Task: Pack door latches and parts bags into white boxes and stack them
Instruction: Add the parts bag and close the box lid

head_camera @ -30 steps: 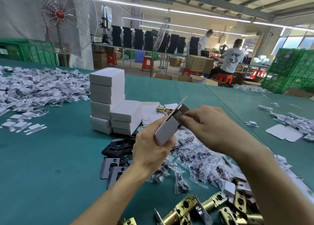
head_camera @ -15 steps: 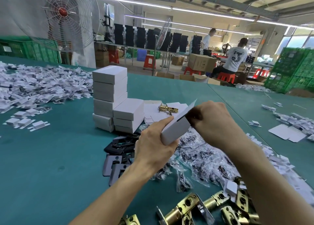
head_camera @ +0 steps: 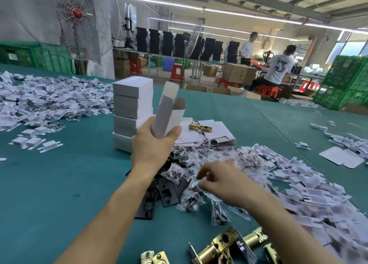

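Observation:
My left hand [head_camera: 152,146] grips a white box [head_camera: 167,112] upright, its top flap open. My right hand [head_camera: 221,182] hovers low over a heap of clear parts bags [head_camera: 191,196], fingers curled downward and blurred; whether it holds a bag cannot be told. Behind the box stands a stack of closed white boxes [head_camera: 131,104]. Brass door latches [head_camera: 221,247] lie at the near edge, and one more brass latch [head_camera: 200,127] rests on flat box blanks [head_camera: 215,132]. Black strike plates [head_camera: 169,192] lie under the bags.
The green table [head_camera: 49,184] carries heaps of white folded card inserts at the left [head_camera: 39,102] and right [head_camera: 310,184]. A large fan [head_camera: 79,18] stands at the back left. Two people work at a far bench beside green crates [head_camera: 346,82].
My right hand has left the box flap and dropped to the bag heap. My left hand has tipped the box upright and raised it, flap open.

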Available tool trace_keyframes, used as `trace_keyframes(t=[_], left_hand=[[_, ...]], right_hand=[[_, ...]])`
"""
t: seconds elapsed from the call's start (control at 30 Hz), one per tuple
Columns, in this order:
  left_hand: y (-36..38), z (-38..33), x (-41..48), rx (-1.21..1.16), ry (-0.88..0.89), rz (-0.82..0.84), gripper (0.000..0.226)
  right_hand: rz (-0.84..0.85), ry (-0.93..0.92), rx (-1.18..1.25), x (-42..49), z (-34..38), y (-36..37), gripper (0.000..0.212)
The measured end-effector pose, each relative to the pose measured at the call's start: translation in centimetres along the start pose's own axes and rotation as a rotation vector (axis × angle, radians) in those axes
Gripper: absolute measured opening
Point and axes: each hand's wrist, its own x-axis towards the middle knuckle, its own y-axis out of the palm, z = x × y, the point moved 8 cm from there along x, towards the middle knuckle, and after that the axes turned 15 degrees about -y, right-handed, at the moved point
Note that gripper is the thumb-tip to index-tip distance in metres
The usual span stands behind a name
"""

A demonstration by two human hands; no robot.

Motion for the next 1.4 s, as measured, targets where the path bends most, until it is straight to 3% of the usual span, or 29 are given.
trace_keyframes(t=[0.13, 0.3, 0.57, 0.73, 0.83, 0.93, 1.03, 1.1, 1.17, 1.4], left_hand=[[-0.5, -0.7, 0.2, 0.032, 0.021, -0.024, 0.029], [-0.2, -0.9, 0.1, 0.030, 0.031, -0.006, 0.032], [0.3, 0.1, 0.4, 0.022, -0.013, 0.051, 0.042], [0.9, 0.5, 0.3, -0.019, -0.020, 0.108, 0.026], [1.7, 0.3, -0.4, -0.035, 0.007, 0.186, 0.030], [2.7, -0.4, -1.3, -0.042, 0.050, 0.295, 0.038], [3.5, -0.6, -2.1, -0.042, 0.089, 0.367, 0.034], [3.9, -0.6, -2.6, -0.028, 0.123, 0.398, 0.032], [4.2, -0.7, -3.0, -0.023, 0.150, 0.428, 0.029], [4.9, -1.8, -4.5, -0.111, 0.214, 0.523, 0.026]], right_hand=[[0.001, -0.146, -0.116, 1.8, 3.0, 3.1, 0.032], [-0.015, -0.038, -0.247, 3.5, 4.0, 5.3, 0.046], [-0.201, 0.032, 0.193, 3.0, 2.8, 4.3, 0.047], [-0.371, 0.117, 0.492, 0.3, 0.2, 0.5, 0.005], [-0.331, 0.141, 0.693, -1.6, -0.7, -0.7, 0.015], [-0.344, 0.056, 0.498, -3.2, -0.4, -3.1, 0.016], [-0.502, -0.077, 0.279, -4.7, 1.5, -7.4, 0.003], [-0.591, -0.156, 0.166, -5.4, 3.2, -10.2, 0.020], [-0.642, -0.223, 0.092, -5.6, 4.8, -12.3, 0.015], [-0.575, -0.328, -0.278, -3.8, 8.2, -14.4, 0.008]])
